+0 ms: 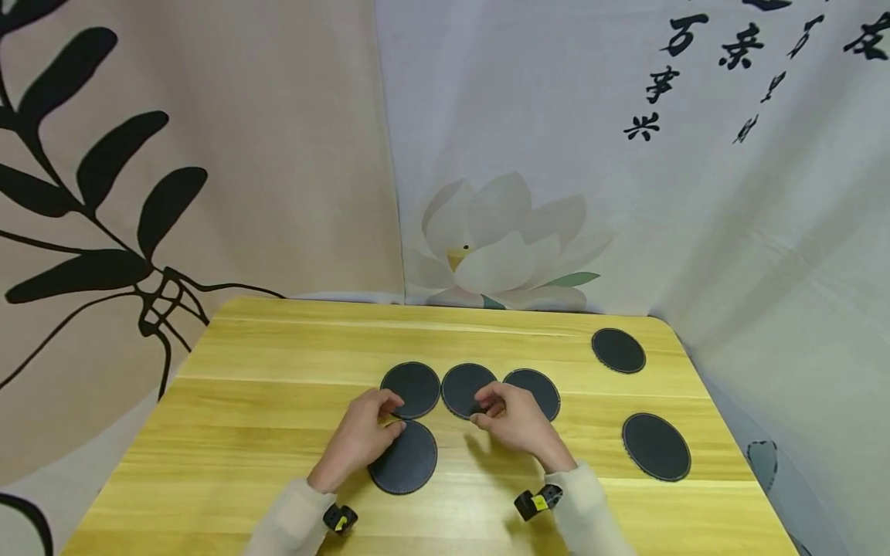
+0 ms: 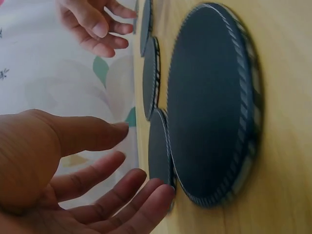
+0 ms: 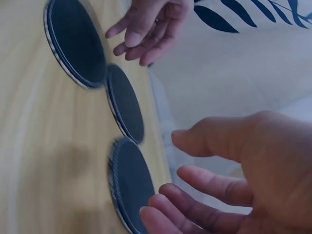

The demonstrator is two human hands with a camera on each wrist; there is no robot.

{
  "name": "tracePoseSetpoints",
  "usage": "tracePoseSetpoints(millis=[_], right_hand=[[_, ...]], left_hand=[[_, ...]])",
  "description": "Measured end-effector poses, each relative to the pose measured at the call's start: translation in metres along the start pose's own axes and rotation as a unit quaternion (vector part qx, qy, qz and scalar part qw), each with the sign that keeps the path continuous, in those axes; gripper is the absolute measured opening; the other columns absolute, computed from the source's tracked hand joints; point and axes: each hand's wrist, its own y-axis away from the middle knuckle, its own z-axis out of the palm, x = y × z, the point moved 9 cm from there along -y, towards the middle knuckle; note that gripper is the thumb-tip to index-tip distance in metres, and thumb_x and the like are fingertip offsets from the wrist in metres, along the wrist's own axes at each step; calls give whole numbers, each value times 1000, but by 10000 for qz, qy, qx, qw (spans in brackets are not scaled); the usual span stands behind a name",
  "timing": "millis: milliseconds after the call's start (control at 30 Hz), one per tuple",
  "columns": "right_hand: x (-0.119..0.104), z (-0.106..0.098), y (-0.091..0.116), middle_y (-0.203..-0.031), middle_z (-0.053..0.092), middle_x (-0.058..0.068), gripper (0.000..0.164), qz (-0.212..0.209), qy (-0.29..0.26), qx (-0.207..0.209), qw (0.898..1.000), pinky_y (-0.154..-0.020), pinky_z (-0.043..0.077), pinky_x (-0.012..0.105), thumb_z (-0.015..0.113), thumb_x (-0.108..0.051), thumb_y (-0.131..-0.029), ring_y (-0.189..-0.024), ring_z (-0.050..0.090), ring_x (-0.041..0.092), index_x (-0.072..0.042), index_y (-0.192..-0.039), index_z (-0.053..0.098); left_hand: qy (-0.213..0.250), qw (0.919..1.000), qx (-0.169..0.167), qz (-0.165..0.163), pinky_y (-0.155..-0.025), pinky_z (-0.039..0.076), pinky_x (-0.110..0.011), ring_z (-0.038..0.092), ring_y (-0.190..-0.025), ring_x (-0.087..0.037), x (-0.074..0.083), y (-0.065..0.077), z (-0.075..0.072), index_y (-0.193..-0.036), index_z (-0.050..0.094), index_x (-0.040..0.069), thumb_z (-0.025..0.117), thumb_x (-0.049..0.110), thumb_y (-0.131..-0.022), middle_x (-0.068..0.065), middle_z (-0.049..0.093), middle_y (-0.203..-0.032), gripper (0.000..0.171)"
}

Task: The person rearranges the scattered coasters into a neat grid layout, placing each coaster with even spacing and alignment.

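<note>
Arranging round black mats [image 1: 405, 463]: left hand [image 1: 359, 434], right hand [image 1: 518, 421] both empty, loosely spread; best slide mats flat, pushing lightly sideways.

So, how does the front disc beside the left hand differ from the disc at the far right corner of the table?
The front disc lies close to a row of three discs; the corner disc lies apart. The left hand is close to the front disc; no hand is near the corner disc. Both are round, dark and flat on the table.
</note>
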Motion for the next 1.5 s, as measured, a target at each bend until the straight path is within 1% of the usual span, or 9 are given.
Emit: tracePoseSetpoints(millis=[167, 367, 533, 767, 867, 1033, 1167, 1367, 1500], right_hand=[[10, -25, 5, -105, 72, 7, 30, 199, -11, 278, 9994, -79, 57, 33, 80, -20, -90, -89, 66, 13, -9, -117, 71], [22, -55, 13, -118, 70, 13, 38, 315, 105, 470, 9983, -85, 59, 38, 79, -23, -91, -101, 68, 24, -11, -126, 68], [35, -77, 21, -126, 67, 14, 42, 333, 210, 646, 9971, -88, 59, 38, 77, -25, -93, -106, 66, 27, -11, -130, 65], [56, -101, 35, -135, 63, 15, 49, 684, 263, 778, 9943, -92, 59, 44, 75, -33, -94, -116, 64, 33, -12, -136, 61], [66, -110, 42, -138, 61, 16, 52, 888, 272, 810, 9924, -91, 58, 44, 74, -37, -95, -119, 63, 34, -13, -138, 59], [85, -127, 55, -142, 58, 17, 59, 1211, 255, 899, 9882, -90, 58, 42, 73, -41, -96, -124, 59, 37, -12, -143, 55], [102, -141, 67, -144, 56, 20, 66, 1454, 306, 980, 9840, -86, 59, 40, 71, -47, -96, -126, 58, 39, -10, -147, 51], [131, -161, 82, -148, 51, 27, 79, 1867, 465, 991, 9763, -93, 57, 52, 64, -57, -96, -129, 56, 46, -4, -151, 44], [152, -172, 93, -150, 46, 31, 88, 2261, 477, 971, 9681, -95, 56, 56, 60, -63, -96, -132, 52, 49, -1, -154, 39]], left_hand=[[254, 9994, -113, 190, -84, 56, -40, 65, -95, -27, 14, -8, 9, -115, 71, 4, 78, 9, -90, -13, 67, -105, 27], [438, 9977, -333, 385, -84, 56, -40, 64, -97, -27, 35, -19, 24, -119, 70, 3, 77, 12, -91, -15, 67, -108, 30], [719, 9934, -695, 558, -83, 53, -38, 62, -99, -30, 55, -27, 43, -123, 69, 3, 74, 16, -95, -17, 66, -114, 32], [949, 9891, -1024, 460, -85, 55, -36, 64, -100, -25, 80, -36, 73, -124, 69, 6, 75, 20, -95, -15, 69, -119, 33], [1075, 9858, -1168, 546, -86, 56, -36, 65, -99, -23, 92, -40, 87, -123, 69, 5, 75, 20, -95, -15, 69, -118, 33], [1266, 9798, -1431, 584, -81, 53, -28, 60, -90, -13, 110, -45, 108, -124, 70, 6, 77, 22, -94, -13, 68, -115, 35], [1179, 9784, -1612, 534, -77, 51, -26, 58, -88, -8, 122, -51, 126, -123, 71, 9, 77, 24, -93, -9, 69, -113, 34], [1362, 9729, -1823, 404, -76, 51, -25, 59, -88, -6, 145, -59, 152, -118, 72, 12, 78, 26, -92, -2, 69, -105, 30], [1459, 9689, -1962, 384, -75, 52, -22, 59, -83, -4, 161, -61, 168, -115, 73, 12, 80, 23, -90, 3, 68, -96, 28]])
